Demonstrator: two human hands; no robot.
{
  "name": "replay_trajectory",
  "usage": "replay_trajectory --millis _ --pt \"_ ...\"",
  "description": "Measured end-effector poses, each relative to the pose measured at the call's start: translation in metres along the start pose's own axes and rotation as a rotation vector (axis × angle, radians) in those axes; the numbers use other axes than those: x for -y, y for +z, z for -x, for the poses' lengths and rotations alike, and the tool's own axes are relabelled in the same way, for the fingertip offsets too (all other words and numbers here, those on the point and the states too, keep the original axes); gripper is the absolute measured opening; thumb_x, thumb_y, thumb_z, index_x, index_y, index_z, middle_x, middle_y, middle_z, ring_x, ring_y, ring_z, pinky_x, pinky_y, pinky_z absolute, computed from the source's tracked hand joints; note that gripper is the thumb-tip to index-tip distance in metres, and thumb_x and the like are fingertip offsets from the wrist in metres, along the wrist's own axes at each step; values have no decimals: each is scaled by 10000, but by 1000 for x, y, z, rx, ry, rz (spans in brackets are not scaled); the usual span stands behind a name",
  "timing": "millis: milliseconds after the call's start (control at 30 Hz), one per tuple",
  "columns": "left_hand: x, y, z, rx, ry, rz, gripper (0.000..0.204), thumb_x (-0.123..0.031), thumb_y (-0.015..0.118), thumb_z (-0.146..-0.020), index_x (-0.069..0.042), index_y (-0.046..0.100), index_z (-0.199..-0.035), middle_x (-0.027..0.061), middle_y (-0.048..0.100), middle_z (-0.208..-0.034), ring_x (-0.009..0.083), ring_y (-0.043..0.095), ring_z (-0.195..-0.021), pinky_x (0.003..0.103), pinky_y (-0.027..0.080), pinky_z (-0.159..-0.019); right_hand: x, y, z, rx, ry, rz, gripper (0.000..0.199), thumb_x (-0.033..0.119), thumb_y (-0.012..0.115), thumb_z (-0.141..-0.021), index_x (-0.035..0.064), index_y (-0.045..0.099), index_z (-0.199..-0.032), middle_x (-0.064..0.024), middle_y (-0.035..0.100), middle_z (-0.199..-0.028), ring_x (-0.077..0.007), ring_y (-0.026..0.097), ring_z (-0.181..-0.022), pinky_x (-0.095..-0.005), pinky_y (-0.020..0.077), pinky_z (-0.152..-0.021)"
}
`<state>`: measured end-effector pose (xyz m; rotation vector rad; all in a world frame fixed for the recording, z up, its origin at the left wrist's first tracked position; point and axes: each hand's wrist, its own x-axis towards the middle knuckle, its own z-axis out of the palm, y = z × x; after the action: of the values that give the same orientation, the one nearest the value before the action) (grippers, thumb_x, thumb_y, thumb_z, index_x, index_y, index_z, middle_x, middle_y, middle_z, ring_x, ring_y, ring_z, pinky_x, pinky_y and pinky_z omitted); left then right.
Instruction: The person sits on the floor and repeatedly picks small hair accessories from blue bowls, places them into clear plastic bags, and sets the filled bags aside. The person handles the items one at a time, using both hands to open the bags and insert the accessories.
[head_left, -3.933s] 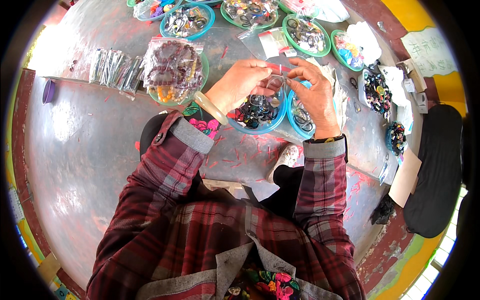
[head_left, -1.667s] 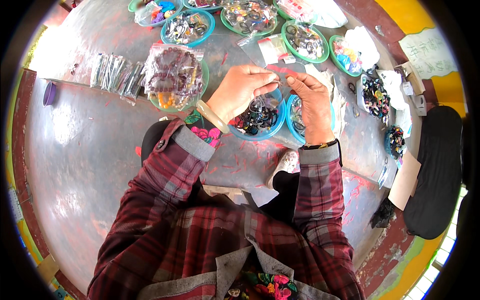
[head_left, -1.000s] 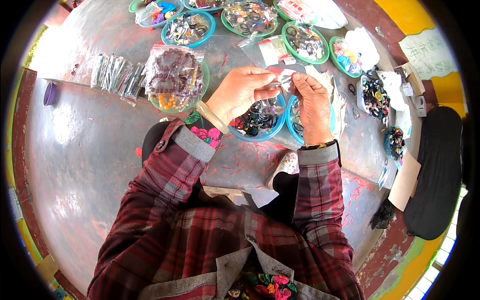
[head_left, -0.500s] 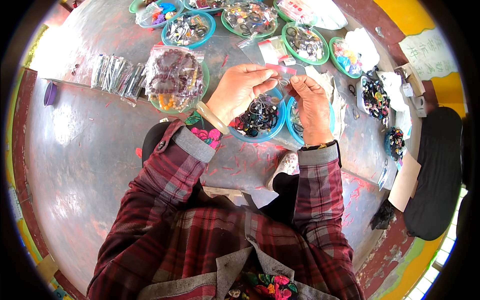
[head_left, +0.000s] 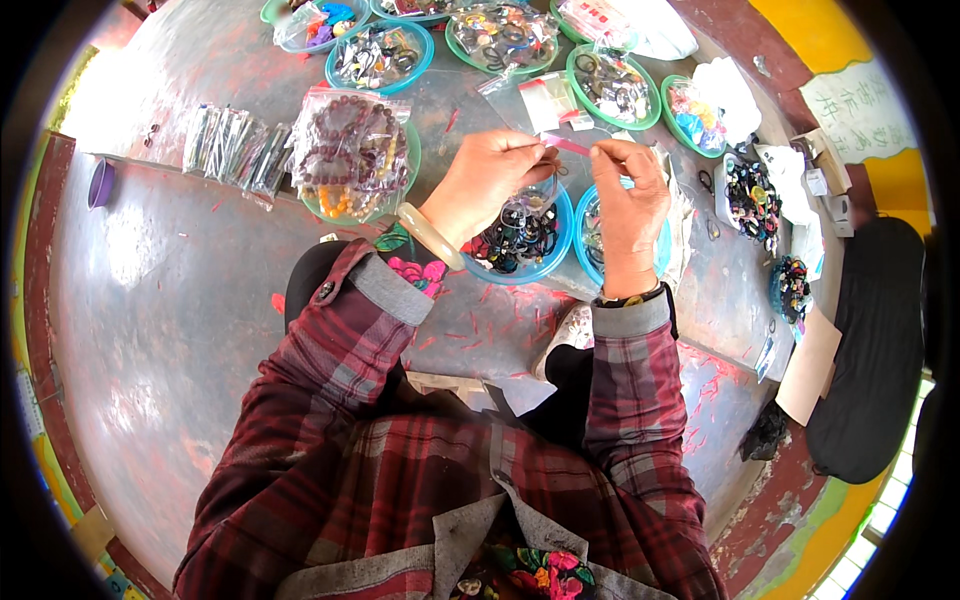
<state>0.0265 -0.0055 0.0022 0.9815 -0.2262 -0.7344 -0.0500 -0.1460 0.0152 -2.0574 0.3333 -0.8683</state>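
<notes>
A small clear plastic bag with a pink strip along its top [head_left: 568,146] is stretched between my two hands. My left hand [head_left: 468,185] pinches the left end of the strip between thumb and fingers, and a pale bangle circles that wrist. At the other end, my right hand [head_left: 630,195] is closed on the strip. Something thin and looped seems to hang in the bag, too small to make out. Just below the hands stands a blue bowl [head_left: 566,228] of dark, mixed bands and beads. A second blue bowl [head_left: 583,262] is partly hidden behind my right hand.
A bag of beaded bracelets [head_left: 345,150] lies on a green bowl at the left, beside a row of slim packets [head_left: 235,148]. Several bowls of packaged trinkets stand farther back, including a green-rimmed bowl [head_left: 655,100]. A white tray of accessories [head_left: 722,205] sits right.
My right hand has turned more upright and moved to the right end of the pink strip. The strip now shows more fully, drawn out between both hands.
</notes>
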Motion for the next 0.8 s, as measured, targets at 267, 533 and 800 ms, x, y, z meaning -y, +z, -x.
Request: replay_trajectory --millis 267,533,800 --pt "7 -1 -3 34 87 -465 218 -62 520 -879 73 594 -1033 111 632 -947 142 604 -865 244 493 -790 8 12 8 18 -385 325 91 107 669 -696 104 668 -787 -15 605 -795 -223 553 -760 -353 393 -694" --pt "9 -2 -3 44 224 -894 204 -82 551 -855 14 613 -1024 127 661 -891 130 620 -821 261 490 -718 8 11 8 48 -477 438 92 94 653 -685 104 652 -777 -18 588 -769 -223 548 -743 -357 388 -674" --pt "16 -3 -2 38 517 -1198 129 -54 528 -791 -13 614 -878 204 593 -809 365 581 -752 382 459 -638 12 10 9 121 -518 485 83 72 648 -638 89 608 -709 -23 564 -735 -228 545 -728 -354 389 -659"
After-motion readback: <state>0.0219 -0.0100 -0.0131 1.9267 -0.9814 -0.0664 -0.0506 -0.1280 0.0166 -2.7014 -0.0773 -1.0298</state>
